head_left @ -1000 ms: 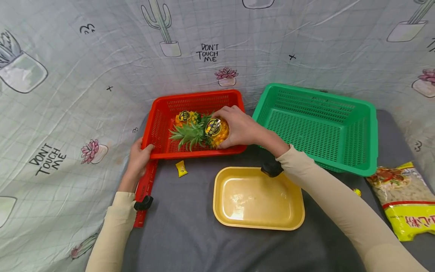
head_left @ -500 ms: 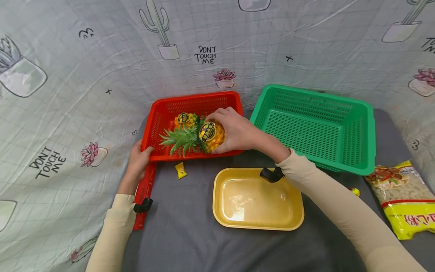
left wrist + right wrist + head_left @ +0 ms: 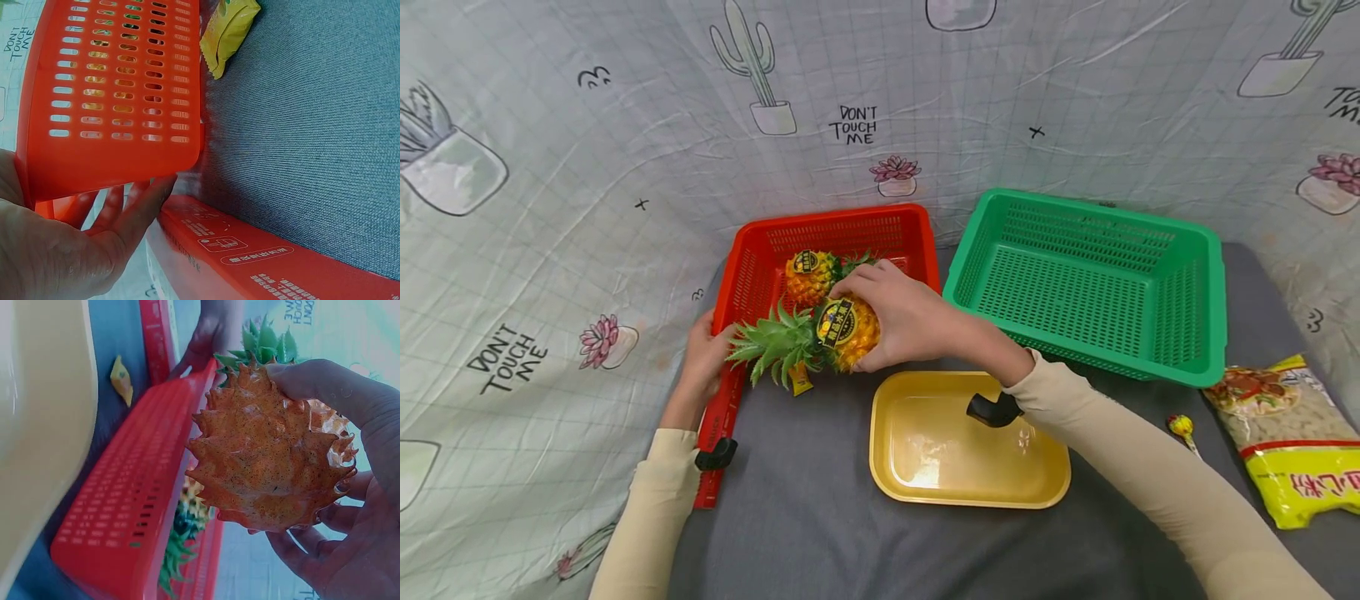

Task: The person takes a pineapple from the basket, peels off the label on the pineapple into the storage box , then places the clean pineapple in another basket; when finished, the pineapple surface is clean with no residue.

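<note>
My right hand [image 3: 917, 312] grips a small orange pineapple [image 3: 856, 333] by its body, the green crown pointing left and a black label on its side. It hangs over the front rim of the red basket [image 3: 823, 219]. In the right wrist view the thumb lies across the pineapple's [image 3: 262, 450] upper side, fingers around beneath. A second pineapple [image 3: 808, 282] lies inside the basket, its crown partly hidden by my right hand. My left hand [image 3: 702, 358] holds the basket's front left corner; the left wrist view shows this hand [image 3: 69, 250] around that corner.
A green basket [image 3: 1213, 308] stands at the right, a tan tray [image 3: 970, 497] in front. A small yellow packet [image 3: 801, 382] lies near the red basket, and a long red box [image 3: 711, 450] under my left forearm. A lollipop [image 3: 1180, 426] and a food bag [image 3: 1292, 433] lie far right.
My right hand has lifted the pineapple from inside the red basket and brought it left and toward me, over the front rim. My left hand stays at the basket corner.
</note>
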`<action>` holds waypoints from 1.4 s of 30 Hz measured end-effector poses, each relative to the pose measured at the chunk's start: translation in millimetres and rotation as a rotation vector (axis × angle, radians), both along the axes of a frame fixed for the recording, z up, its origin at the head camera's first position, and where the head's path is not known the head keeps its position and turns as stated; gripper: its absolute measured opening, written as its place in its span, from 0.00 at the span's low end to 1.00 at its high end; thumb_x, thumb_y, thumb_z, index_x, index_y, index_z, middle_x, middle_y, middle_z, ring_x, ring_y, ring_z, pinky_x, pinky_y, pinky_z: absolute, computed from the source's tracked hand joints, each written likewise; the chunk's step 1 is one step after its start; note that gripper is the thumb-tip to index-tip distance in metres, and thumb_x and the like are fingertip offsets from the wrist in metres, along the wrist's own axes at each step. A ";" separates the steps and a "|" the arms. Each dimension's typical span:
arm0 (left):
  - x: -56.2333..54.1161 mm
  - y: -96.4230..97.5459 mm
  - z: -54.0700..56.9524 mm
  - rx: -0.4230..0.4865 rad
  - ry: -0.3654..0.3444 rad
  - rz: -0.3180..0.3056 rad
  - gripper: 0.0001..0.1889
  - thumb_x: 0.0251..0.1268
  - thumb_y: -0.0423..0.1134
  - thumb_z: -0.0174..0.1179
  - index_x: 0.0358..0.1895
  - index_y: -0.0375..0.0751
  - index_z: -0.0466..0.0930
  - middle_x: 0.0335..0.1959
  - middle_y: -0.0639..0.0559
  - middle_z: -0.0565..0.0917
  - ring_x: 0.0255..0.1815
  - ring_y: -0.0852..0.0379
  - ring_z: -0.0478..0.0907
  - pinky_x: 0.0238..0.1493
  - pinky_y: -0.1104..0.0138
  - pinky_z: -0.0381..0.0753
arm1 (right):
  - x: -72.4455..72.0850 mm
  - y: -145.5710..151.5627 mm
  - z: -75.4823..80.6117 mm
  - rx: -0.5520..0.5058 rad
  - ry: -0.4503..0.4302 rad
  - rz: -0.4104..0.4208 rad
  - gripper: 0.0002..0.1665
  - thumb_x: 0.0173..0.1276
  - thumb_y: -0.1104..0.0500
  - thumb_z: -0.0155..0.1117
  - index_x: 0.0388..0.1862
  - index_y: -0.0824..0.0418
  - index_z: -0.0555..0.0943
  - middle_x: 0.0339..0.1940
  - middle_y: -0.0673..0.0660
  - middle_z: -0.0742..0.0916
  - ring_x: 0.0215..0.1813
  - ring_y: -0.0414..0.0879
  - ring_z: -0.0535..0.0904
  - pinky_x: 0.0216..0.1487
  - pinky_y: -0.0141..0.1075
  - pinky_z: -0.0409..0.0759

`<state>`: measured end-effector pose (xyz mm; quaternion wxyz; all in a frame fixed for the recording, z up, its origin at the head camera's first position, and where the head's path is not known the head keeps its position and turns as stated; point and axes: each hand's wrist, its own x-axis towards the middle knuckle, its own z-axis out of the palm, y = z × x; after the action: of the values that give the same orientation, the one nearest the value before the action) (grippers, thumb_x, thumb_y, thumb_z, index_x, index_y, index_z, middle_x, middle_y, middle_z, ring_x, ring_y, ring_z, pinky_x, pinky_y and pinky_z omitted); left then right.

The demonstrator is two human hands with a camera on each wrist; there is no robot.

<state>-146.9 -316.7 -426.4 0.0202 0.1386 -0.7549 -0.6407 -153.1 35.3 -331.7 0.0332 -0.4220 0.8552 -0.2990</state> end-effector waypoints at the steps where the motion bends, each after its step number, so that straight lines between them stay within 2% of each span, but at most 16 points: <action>1: 1.8 1.5 3.4 0.005 0.001 -0.008 0.22 0.72 0.23 0.49 0.66 0.17 0.67 0.48 0.39 0.78 0.32 0.62 0.81 0.33 0.72 0.84 | 2.0 -1.1 -0.8 0.000 -0.003 0.004 0.49 0.50 0.43 0.87 0.69 0.56 0.78 0.64 0.53 0.80 0.61 0.49 0.69 0.52 0.42 0.80; 4: 5.2 3.2 8.7 0.012 -0.006 -0.023 0.22 0.72 0.23 0.49 0.66 0.16 0.66 0.53 0.31 0.75 0.33 0.61 0.81 0.33 0.71 0.84 | 7.3 -4.4 -3.8 0.001 -0.001 0.011 0.49 0.50 0.42 0.87 0.69 0.55 0.78 0.64 0.52 0.79 0.61 0.48 0.69 0.50 0.41 0.80; 8: 4.0 -2.9 2.6 -0.033 -0.046 -0.034 0.23 0.75 0.26 0.49 0.70 0.20 0.65 0.57 0.31 0.74 0.37 0.58 0.81 0.35 0.71 0.84 | 13.1 -9.0 -7.7 0.005 0.007 0.028 0.48 0.49 0.41 0.86 0.68 0.55 0.79 0.63 0.51 0.80 0.60 0.48 0.69 0.50 0.40 0.80; 10: 3.1 -5.8 -1.5 -0.085 -0.054 -0.034 0.24 0.76 0.28 0.50 0.71 0.23 0.65 0.58 0.31 0.75 0.39 0.58 0.81 0.37 0.72 0.83 | 15.9 -11.7 -9.2 0.007 0.008 0.039 0.48 0.50 0.41 0.86 0.68 0.55 0.79 0.63 0.51 0.80 0.60 0.48 0.69 0.51 0.39 0.79; 16: -0.7 -6.8 -2.3 -0.305 -0.041 -0.037 0.25 0.74 0.30 0.52 0.72 0.25 0.70 0.59 0.28 0.79 0.43 0.57 0.78 0.43 0.73 0.77 | 23.7 -19.7 -15.1 0.013 -0.014 0.063 0.48 0.49 0.41 0.86 0.68 0.53 0.78 0.63 0.49 0.79 0.59 0.46 0.68 0.50 0.38 0.78; 20: -3.5 -5.8 -3.0 -0.357 -0.023 -0.038 0.25 0.73 0.29 0.53 0.71 0.25 0.72 0.56 0.29 0.80 0.43 0.55 0.79 0.44 0.73 0.76 | 26.6 -23.8 -22.3 0.008 -0.023 0.071 0.49 0.48 0.40 0.87 0.67 0.52 0.78 0.63 0.49 0.79 0.59 0.45 0.69 0.50 0.38 0.77; 27: -5.7 -6.0 -6.8 -0.329 -0.003 -0.024 0.24 0.72 0.28 0.53 0.69 0.23 0.73 0.55 0.28 0.80 0.40 0.58 0.79 0.42 0.74 0.78 | 29.8 -31.4 -35.2 0.002 -0.048 0.083 0.47 0.48 0.41 0.87 0.67 0.51 0.79 0.61 0.48 0.80 0.56 0.44 0.70 0.46 0.37 0.77; 36: -5.6 -5.2 -10.3 -0.139 -0.013 0.004 0.24 0.73 0.26 0.52 0.70 0.22 0.68 0.59 0.28 0.76 0.43 0.56 0.80 0.42 0.73 0.82 | 32.0 -41.2 -48.0 0.022 -0.061 0.112 0.48 0.49 0.41 0.86 0.68 0.52 0.78 0.61 0.48 0.80 0.54 0.44 0.69 0.46 0.35 0.77; 42: -4.4 -4.7 -11.5 -0.098 -0.021 0.020 0.22 0.73 0.26 0.51 0.67 0.23 0.68 0.56 0.36 0.75 0.44 0.53 0.79 0.40 0.72 0.83 | 36.8 -47.7 -54.4 0.062 -0.041 0.121 0.50 0.48 0.41 0.86 0.69 0.52 0.78 0.62 0.49 0.80 0.56 0.45 0.70 0.47 0.36 0.77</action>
<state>-151.4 -321.4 -437.9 0.0252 0.1517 -0.7843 -0.6010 -116.3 -12.4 -386.1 0.0817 -0.4657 0.8361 -0.2783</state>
